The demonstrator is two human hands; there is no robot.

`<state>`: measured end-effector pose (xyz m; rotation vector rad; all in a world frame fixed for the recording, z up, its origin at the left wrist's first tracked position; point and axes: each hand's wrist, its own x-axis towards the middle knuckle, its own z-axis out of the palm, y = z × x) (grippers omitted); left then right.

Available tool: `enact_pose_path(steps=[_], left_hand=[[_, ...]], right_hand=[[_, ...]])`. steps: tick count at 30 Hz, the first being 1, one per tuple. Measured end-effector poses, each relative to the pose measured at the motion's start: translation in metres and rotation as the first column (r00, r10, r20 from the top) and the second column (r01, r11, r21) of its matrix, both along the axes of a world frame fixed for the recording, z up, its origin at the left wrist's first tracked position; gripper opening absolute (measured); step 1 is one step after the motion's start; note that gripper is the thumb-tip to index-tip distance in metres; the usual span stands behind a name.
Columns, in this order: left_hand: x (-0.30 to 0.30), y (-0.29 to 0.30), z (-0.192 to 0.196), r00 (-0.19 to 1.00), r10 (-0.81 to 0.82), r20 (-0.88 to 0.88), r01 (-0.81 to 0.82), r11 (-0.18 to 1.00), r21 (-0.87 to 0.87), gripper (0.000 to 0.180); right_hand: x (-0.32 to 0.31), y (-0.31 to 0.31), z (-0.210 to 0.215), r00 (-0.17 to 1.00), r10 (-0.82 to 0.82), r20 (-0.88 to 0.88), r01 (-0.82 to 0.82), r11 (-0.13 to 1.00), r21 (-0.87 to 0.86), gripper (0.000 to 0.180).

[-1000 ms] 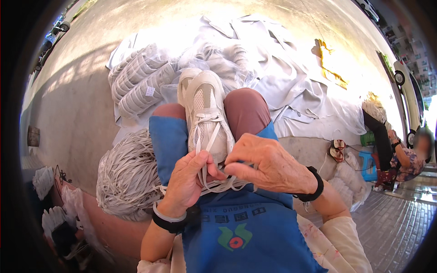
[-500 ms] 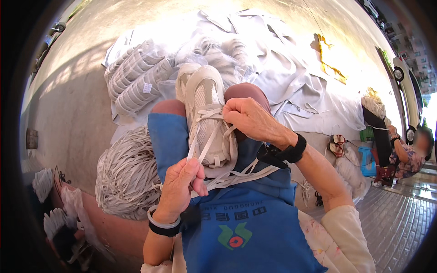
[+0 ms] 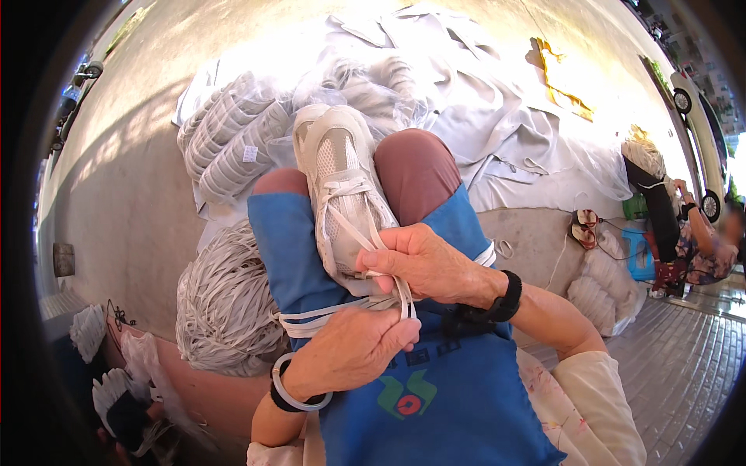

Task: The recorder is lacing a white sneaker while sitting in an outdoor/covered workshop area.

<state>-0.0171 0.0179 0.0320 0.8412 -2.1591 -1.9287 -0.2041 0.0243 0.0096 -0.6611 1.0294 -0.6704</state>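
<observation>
Between my knees stands a pale beige mesh sneaker (image 3: 339,155), toe pointing away, with a second shoe partly hidden beside it. A whitish shoelace (image 3: 351,227) runs through its upper holes and down toward me. At the shoe's heel end, my right hand (image 3: 423,264) pinches the lace strands between thumb and fingers. My left hand (image 3: 357,342) lies just below, over the blue apron (image 3: 458,388), closed on the lace ends. More loose laces (image 3: 307,322) cross my lap under the hands.
At my left sits a big heap of pale laces (image 3: 225,303). Ahead, bagged stacks of shoe parts (image 3: 233,136) lie on a white sheet (image 3: 497,116). To the right are sandals (image 3: 583,228), a blue stool (image 3: 640,255) and a seated person (image 3: 703,241).
My right hand has come down from the shoe's lacing to its heel end. The left hand has moved right and lower, pulling the lace ends. The shoe has shifted slightly left.
</observation>
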Motion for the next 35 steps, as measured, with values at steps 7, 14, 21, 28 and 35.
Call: enact_pose_path(steps=[7, 14, 21, 28, 35], left_hand=[[-0.001, -0.07, -0.039, 0.804, 0.592, -0.055, -0.504, 0.63, -0.592, 0.013], [-0.012, -0.076, -0.038, 0.87, 0.489, -0.057, -0.336, 0.504, -0.796, 0.01], [0.011, -0.112, -0.027, 0.903, 0.385, 0.191, -0.43, 0.798, 0.423, 0.021], [-0.003, -0.081, -0.04, 0.812, 0.581, 0.059, -0.583, 0.812, 0.034, 0.018], [0.022, -0.08, -0.052, 0.803, 0.585, -0.113, -0.589, 0.808, 0.001, 0.03]], right_hand=[[0.0, 0.0, 0.0, 0.975, 0.064, -0.211, -0.123, 0.953, -0.276, 0.026], [0.007, -0.003, -0.008, 0.983, -0.005, -0.185, -0.052, 0.951, -0.305, 0.027], [0.001, -0.007, -0.009, 0.983, 0.0, -0.181, -0.049, 0.962, -0.268, 0.026], [-0.022, -0.007, 0.008, 0.994, 0.097, 0.045, -0.09, 0.986, -0.14, 0.025], [0.027, 0.002, 0.02, 0.526, -0.115, -0.843, -0.791, 0.298, -0.534, 0.03]])
